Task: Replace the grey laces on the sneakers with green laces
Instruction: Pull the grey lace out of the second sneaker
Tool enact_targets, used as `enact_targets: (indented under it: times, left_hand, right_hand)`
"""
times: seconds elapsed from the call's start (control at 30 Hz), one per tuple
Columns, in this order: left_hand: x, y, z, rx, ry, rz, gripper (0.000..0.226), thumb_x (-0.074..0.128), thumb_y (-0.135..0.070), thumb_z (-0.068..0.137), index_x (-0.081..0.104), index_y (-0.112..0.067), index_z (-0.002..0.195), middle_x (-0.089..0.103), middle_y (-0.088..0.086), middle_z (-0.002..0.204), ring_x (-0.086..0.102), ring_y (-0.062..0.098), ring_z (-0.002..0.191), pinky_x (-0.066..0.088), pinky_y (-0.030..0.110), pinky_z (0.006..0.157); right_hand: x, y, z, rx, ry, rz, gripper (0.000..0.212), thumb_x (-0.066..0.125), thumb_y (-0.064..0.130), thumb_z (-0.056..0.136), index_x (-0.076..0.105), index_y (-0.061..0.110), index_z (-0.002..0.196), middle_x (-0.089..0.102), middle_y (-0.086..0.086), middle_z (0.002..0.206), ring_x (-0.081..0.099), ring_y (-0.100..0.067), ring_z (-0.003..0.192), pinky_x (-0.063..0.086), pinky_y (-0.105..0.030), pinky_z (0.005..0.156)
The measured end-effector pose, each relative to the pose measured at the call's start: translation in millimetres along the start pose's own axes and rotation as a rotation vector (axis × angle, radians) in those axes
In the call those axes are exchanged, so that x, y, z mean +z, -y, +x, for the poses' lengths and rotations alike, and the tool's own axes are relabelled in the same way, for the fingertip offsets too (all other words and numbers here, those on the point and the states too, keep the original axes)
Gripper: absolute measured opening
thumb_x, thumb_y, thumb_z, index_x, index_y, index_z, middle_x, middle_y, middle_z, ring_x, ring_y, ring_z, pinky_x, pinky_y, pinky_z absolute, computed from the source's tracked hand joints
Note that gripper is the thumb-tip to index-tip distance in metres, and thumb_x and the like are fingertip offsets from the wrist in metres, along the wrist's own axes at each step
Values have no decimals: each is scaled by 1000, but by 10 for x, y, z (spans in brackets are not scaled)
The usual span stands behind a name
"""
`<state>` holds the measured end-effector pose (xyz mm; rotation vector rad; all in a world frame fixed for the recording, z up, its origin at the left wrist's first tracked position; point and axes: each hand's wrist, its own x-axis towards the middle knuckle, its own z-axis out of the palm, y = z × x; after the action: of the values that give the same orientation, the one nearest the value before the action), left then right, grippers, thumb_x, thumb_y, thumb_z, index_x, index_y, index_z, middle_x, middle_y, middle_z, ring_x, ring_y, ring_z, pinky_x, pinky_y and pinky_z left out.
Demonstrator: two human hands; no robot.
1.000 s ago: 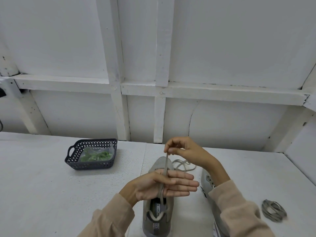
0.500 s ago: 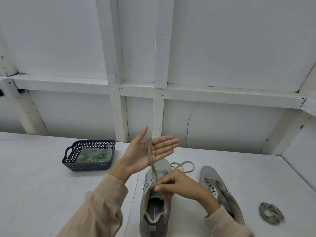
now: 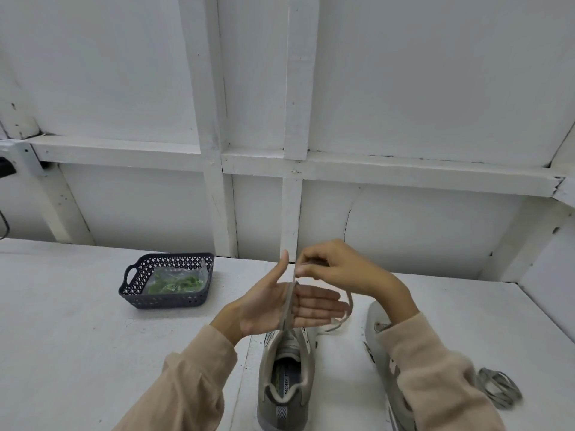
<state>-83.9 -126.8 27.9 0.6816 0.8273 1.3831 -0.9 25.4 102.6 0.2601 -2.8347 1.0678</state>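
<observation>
Two sneakers to do, neither yet green. Near sneaker [image 3: 286, 377] mid-bench [image 3: 77, 337], heel towards the viewer; right sneaker [image 3: 375, 318] just beside it, half hidden under a sleeve [image 3: 435, 368], seemingly stripped already, to judge by the bare eyelets on show. Grey coil [image 3: 497, 390] lying at the near right of the bench, apart from both shoes, probably that shoe's old lace. Other grey lace [image 3: 288, 306] mid-removal: rising from the near sneaker's tongue, crossing the palm of the left grip [image 3: 267, 306], which lies flat with fingers straight and thumb up, clasping nothing; pinched at the top by the right grip [image 3: 329, 269], fingers curled round it just above the left palm; loose tail drooping to the right, down to the bench. Cannot tell whether threaded through the lowest eyelets or free, that part being hidden behind the left palm. Looks like winding into a second coil. Green laces [image 3: 174, 283] untouched in a clear bag inside the basket [image 3: 161, 301] at far left, well apart from the shoes. By judgement: stripping nearly over, all relacing in green left for both.
</observation>
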Motion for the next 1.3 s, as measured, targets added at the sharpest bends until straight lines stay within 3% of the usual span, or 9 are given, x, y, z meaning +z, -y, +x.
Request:
enact_targets:
  times: [0.13,0.27,0.4,0.53,0.67,0.83,1.03,1.2,1.3]
  left_hand:
    - [42,28,-17,-49,121,39,112,10,-81,86,29,11,145,29,32,151,28,39,144,12,48,122]
    - [103,-37,-14,14,168,-15,111,14,-81,85,33,12,143,34,33,148,31,40,142,17,47,121]
    - [86,-205,8,160,176,-116,111,16,-81,85,32,11,144,35,30,149,32,38,142,21,44,121]
    - [-27,-298,36,263,98,-166,107,24,-79,87,30,11,145,29,29,152,28,37,144,20,43,121]
    - [-106,-273,68,243,-43,-105,103,24,-77,88,37,9,143,38,27,149,36,35,141,25,42,119]
    - [-147,-105,84,135,-144,-15,98,25,-78,87,54,3,133,62,22,125,63,31,113,51,38,95]
    - [8,-34,58,-18,97,16,114,15,-84,83,32,11,144,32,32,150,30,39,143,15,47,122]
    - [106,-89,49,-23,191,6,121,18,-88,78,34,13,143,29,34,149,28,42,143,15,48,122]
    - [87,-192,59,72,165,-50,119,19,-88,78,37,11,141,36,31,147,33,40,141,20,47,121]
  right_hand:
    - [38,-235,117,37,-87,51,14,67,44,80,74,31,82,69,-2,75,63,-18,74,53,-44,75]
    - [236,-409,85,47,-16,226,10,65,12,90,73,11,85,67,-3,70,57,-5,65,45,-24,64]
    - [591,-604,-72,210,83,331,17,57,3,93,66,-3,106,61,25,61,54,9,56,41,-17,66]
    - [645,-346,-280,130,273,331,12,65,22,93,76,20,95,72,2,73,58,-1,55,42,-19,54]
    - [409,-89,-346,80,458,248,27,63,24,94,71,-1,102,65,-3,68,57,-4,55,44,-23,58]
    - [-13,193,-243,-6,266,294,13,62,14,95,70,9,85,62,1,68,49,-8,54,43,-19,52]
    - [-176,3,86,-12,25,170,18,66,26,91,72,12,83,50,-11,62,45,-5,57,38,-15,57]
    - [78,-322,169,90,-8,239,15,64,15,93,70,3,86,55,12,57,48,-1,55,38,-14,56]
    - [371,-583,55,193,117,168,17,50,4,98,64,-4,104,68,-10,88,62,-12,81,47,-19,73]
